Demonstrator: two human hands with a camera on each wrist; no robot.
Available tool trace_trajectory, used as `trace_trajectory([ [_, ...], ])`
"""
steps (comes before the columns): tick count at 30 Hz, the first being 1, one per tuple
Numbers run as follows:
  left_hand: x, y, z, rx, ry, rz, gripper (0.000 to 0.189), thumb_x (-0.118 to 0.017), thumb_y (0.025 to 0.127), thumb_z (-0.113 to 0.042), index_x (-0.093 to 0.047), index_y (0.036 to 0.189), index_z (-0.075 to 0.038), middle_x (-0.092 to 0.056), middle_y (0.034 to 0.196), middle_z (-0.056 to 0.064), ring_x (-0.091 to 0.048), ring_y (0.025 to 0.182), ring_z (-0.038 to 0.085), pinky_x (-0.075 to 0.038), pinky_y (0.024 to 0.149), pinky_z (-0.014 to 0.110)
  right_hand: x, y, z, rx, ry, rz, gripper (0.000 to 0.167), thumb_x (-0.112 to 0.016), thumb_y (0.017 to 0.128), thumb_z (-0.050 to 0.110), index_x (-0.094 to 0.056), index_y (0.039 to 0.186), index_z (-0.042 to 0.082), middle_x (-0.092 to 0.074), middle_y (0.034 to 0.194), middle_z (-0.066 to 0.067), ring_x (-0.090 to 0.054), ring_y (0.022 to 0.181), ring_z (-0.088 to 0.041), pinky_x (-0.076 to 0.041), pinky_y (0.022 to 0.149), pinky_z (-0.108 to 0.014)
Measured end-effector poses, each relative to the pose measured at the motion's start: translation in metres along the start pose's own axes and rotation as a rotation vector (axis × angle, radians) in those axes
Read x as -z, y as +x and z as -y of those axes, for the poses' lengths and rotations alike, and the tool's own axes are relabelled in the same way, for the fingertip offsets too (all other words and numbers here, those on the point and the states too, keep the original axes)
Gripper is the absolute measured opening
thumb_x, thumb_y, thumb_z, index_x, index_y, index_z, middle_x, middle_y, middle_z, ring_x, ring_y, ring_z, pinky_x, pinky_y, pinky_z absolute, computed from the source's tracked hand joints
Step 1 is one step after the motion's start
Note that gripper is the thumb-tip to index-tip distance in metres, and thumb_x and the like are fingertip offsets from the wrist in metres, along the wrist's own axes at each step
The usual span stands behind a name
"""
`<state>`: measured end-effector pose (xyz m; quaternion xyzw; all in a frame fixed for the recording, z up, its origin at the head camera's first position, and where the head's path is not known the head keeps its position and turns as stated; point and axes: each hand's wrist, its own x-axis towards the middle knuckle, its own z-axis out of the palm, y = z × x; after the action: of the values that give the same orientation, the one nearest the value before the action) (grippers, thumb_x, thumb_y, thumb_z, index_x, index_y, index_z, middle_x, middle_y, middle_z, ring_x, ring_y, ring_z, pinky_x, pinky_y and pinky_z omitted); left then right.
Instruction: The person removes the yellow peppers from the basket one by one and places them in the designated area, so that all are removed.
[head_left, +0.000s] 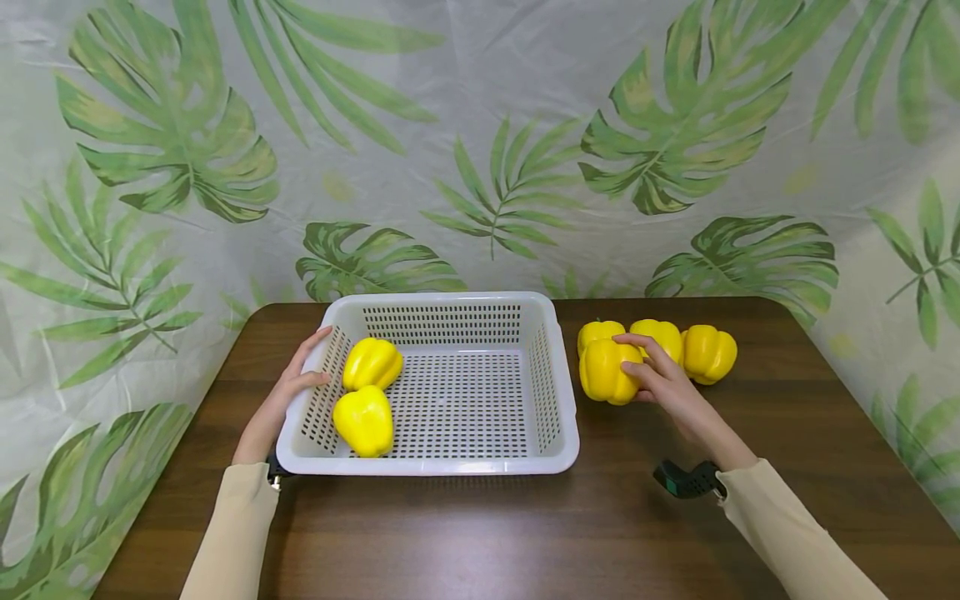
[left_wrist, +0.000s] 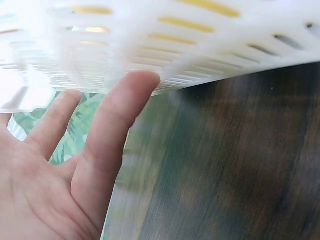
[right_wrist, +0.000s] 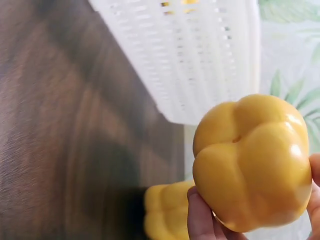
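My right hand (head_left: 670, 385) grips a yellow bell pepper (head_left: 606, 373) by its right side, thumb and fingers spread around it. Seen from the right wrist, the lobed underside of this pepper (right_wrist: 252, 160) faces the camera, raised above the table. Along the left side of a white perforated plastic basket (head_left: 427, 465), my left hand (head_left: 287, 385) rests with extended fingers. In the left wrist view its thumb (left_wrist: 112, 125) touches the slotted outer wall. Two yellow bell peppers lie inside the basket at the left, one farther back (head_left: 372, 363) and one nearer (head_left: 364, 422).
Behind the held pepper stand three more yellow bell peppers: one partly hidden (head_left: 600, 330), one in the middle (head_left: 657, 335) and one at the right (head_left: 708, 353). Everything sits on a dark brown wooden table (head_left: 480, 533). A leaf-patterned cloth (head_left: 510, 275) hangs along the back edge.
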<state>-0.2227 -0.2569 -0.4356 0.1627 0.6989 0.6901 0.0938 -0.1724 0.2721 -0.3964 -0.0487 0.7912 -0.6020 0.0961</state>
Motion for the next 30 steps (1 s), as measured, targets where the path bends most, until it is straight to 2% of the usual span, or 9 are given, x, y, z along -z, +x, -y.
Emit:
trace_trajectory([
  [8, -0.001, 0.001, 0.0, -0.008, -0.02, 0.005, 0.07, -0.038, 0.09, 0.002, -0.023, 0.151, -0.031, -0.006, 0.153, 0.026, -0.04, 0.12, 0.027, -0.05, 0.083, 0.033, 0.004, -0.006, -0.015, -0.021, -0.068, -0.023, 0.05, -0.047, 0.1, 0.034, -0.032, 0.143, 0.012, -0.028, 0.144, -0.023, -0.043, 0.108, -0.034, -0.043, 0.084, -0.046],
  [18, -0.001, 0.0, 0.0, -0.01, -0.011, 0.007, 0.069, -0.038, 0.092, 0.001, -0.022, 0.151, -0.029, -0.007, 0.152, 0.027, -0.045, 0.115, 0.021, -0.052, 0.08, 0.034, 0.006, -0.013, -0.026, -0.035, -0.089, 0.008, 0.05, -0.048, 0.1, 0.03, -0.033, 0.143, 0.007, -0.027, 0.145, -0.022, -0.043, 0.109, -0.035, -0.046, 0.081, -0.04],
  [21, -0.001, -0.001, 0.0, -0.002, -0.02, 0.007, 0.069, -0.038, 0.092, 0.001, -0.02, 0.152, -0.028, -0.006, 0.153, 0.027, -0.042, 0.118, 0.026, -0.052, 0.08, 0.035, 0.007, -0.015, -0.031, -0.034, -0.106, 0.023, 0.051, -0.048, 0.1, 0.028, -0.032, 0.143, 0.006, -0.024, 0.146, -0.023, -0.042, 0.113, -0.037, -0.047, 0.082, -0.04],
  [27, -0.002, 0.001, -0.001, 0.009, -0.031, 0.0, 0.071, -0.037, 0.091, 0.002, -0.022, 0.151, -0.031, -0.004, 0.155, 0.024, -0.027, 0.128, 0.046, -0.051, 0.082, 0.034, 0.007, -0.016, -0.04, -0.023, -0.097, 0.033, 0.047, -0.048, 0.1, 0.026, -0.037, 0.141, 0.005, -0.03, 0.139, -0.025, -0.042, 0.11, -0.039, -0.05, 0.078, -0.042],
  [30, -0.002, 0.002, -0.001, 0.01, -0.032, -0.002, 0.071, -0.037, 0.09, 0.002, -0.023, 0.151, -0.032, -0.005, 0.155, 0.024, -0.027, 0.128, 0.046, -0.05, 0.083, 0.034, 0.008, -0.016, -0.043, -0.015, -0.1, 0.022, 0.045, -0.048, 0.101, 0.025, -0.038, 0.14, 0.005, -0.032, 0.139, -0.024, -0.042, 0.11, -0.038, -0.05, 0.078, -0.042],
])
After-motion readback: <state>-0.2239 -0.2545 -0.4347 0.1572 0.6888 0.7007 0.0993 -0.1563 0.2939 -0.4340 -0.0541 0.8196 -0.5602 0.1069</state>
